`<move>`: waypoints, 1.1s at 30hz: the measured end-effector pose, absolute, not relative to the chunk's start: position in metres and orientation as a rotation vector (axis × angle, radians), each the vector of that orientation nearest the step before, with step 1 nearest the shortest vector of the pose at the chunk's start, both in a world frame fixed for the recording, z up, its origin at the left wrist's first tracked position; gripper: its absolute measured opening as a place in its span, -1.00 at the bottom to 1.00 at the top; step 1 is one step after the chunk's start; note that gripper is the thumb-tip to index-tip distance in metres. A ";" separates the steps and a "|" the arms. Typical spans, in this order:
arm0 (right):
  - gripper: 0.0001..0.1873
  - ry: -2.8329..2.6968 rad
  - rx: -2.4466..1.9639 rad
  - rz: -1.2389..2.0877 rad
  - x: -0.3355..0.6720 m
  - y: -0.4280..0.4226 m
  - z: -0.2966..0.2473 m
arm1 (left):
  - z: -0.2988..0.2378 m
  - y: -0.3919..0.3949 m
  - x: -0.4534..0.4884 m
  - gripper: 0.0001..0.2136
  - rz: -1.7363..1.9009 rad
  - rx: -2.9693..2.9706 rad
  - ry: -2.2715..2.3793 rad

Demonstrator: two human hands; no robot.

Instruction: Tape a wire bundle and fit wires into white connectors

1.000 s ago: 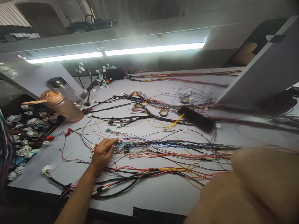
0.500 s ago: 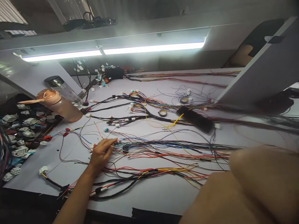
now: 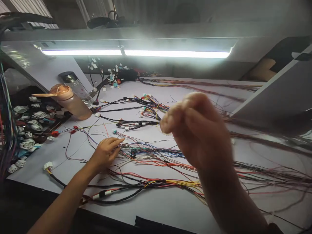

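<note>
Clock read from the middle of the view, near to far.

Nearest, between 3 and 4 o'clock: right hand (image 3: 201,135), raised above the tabletop (image 3: 175,208), forearm entering from 5 o'clock. Fingers curl, tips bunched toward 9 o'clock. Grip narrow; motion blur, so cannot tell whether a thin wire sits in it.

Near edge, 6 to 7 o'clock: black-taped harness (image 3: 114,201), its red and yellow leads fanning out toward 5. Red-orange wires (image 3: 153,163) lie just beyond.

Next, 6 to 7 o'clock: blue-green wire bundle (image 3: 158,150), flat on the tabletop, with a small black block (image 3: 133,153), probably a connector housing, near its left end. Judged handling: light, limp, springy in single strands, smooth-skinned and prone to tangle; bare ends the delicate part. Best hold: pinch several strands together just behind the block, not by the tips.

Left hand (image 3: 106,152), 8 o'clock: low at the bundle's left end, palm down, forearm rising from 7, index stretched toward 2, thumb tucked below. Gap between them narrow; cannot tell if a strand is pinched.

Farther, 9 o'clock: peach flip-lid bottle (image 3: 76,105) leaning, clear bottle (image 3: 81,89) behind it. Back, 11 o'clock: black-wrapped connector cluster (image 3: 129,74).
</note>
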State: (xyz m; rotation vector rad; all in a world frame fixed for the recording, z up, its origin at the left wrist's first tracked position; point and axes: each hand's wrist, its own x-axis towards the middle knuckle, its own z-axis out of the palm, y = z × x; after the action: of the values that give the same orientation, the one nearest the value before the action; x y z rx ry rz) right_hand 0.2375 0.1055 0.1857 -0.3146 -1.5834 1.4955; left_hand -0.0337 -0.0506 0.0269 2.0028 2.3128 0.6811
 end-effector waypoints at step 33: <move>-0.73 -2.957 -0.449 0.324 0.153 0.184 0.018 | 0.034 0.062 -0.156 -0.66 0.367 1.942 2.363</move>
State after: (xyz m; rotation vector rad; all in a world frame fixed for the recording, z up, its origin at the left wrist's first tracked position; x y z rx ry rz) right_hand 0.1534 0.1839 0.0184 -0.4489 -2.9572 0.3242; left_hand -0.1558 0.0615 0.0339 1.9420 2.3631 0.3669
